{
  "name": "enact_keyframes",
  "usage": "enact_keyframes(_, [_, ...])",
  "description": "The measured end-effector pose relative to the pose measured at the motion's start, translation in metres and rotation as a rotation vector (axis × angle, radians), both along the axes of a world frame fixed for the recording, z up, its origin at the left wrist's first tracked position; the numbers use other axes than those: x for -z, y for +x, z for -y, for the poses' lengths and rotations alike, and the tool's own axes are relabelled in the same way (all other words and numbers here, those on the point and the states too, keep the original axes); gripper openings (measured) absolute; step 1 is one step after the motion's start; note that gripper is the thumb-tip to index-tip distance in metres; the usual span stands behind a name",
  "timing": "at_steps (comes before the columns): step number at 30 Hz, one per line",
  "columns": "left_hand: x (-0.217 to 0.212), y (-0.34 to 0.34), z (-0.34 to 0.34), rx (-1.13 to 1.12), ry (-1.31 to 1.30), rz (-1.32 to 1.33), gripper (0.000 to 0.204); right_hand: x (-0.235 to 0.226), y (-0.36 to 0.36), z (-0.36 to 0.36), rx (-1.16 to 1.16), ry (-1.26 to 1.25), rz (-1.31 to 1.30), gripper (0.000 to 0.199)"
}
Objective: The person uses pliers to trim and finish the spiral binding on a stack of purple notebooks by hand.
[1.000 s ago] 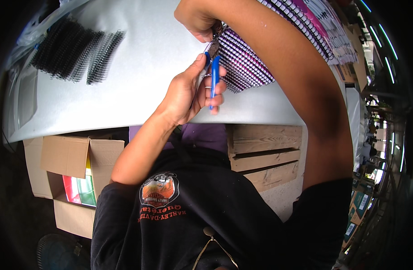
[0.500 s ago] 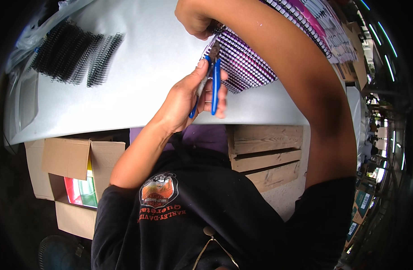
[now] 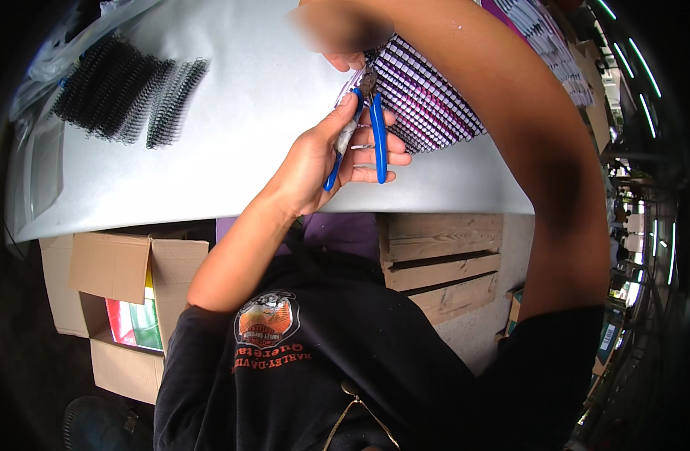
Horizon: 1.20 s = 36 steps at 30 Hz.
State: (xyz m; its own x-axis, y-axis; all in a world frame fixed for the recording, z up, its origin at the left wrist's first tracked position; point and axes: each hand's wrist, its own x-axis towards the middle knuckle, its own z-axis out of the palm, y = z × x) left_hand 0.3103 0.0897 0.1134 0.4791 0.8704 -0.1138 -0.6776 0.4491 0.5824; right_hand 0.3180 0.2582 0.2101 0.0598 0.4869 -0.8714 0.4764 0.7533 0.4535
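My left hand [image 3: 333, 146] holds cutting pliers [image 3: 371, 124] with blue handles. The handles are spread apart, the thumb along one and the fingers behind the other. Their metal jaws point at the near-left end of a stack of spiral-bound notebooks [image 3: 431, 94], where purple and white show between dark wire coils. My right arm reaches over the stack from the right. At its end my right hand [image 3: 345, 34] is smeared, with fingertips curled in beside the plier jaws at the coil ends. What those fingers hold is hidden.
Black wire spirals [image 3: 108, 90] lie bunched on the white-covered table [image 3: 232, 150] at left, beside clear plastic wrap [image 3: 44, 94]. More notebooks [image 3: 544, 45] are stacked at far right. Below the table edge stand an open cardboard box [image 3: 108, 267] and a wooden crate [image 3: 442, 240].
The pliers and my left hand have shifted slightly right, and the handles are spread wider. My right hand has moved a little, and the right forearm has swung slightly right.
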Motion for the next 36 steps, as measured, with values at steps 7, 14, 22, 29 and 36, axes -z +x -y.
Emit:
enact_keyframes(7, [0.048,-0.006,-0.011,0.205,0.176,0.551,0.060,-0.006,0.004,0.001,-0.011,0.011,-0.020,0.025])
enact_keyframes(14, [-0.004,0.000,-0.002,-0.023,0.000,0.080,0.059,-0.008,0.010,0.000,-0.005,0.017,-0.040,0.025])
enact_keyframes(22, [-0.001,-0.003,0.011,0.003,0.077,0.028,0.059,-0.015,0.011,-0.001,-0.005,0.010,-0.064,0.025])
enact_keyframes(29, [-0.008,0.003,0.002,0.015,0.065,0.038,0.060,-0.025,0.014,0.001,-0.017,0.022,-0.088,0.025])
enact_keyframes(36, [-0.009,-0.003,-0.009,0.062,0.140,0.162,0.057,-0.028,0.020,0.002,-0.031,0.052,-0.104,0.026])
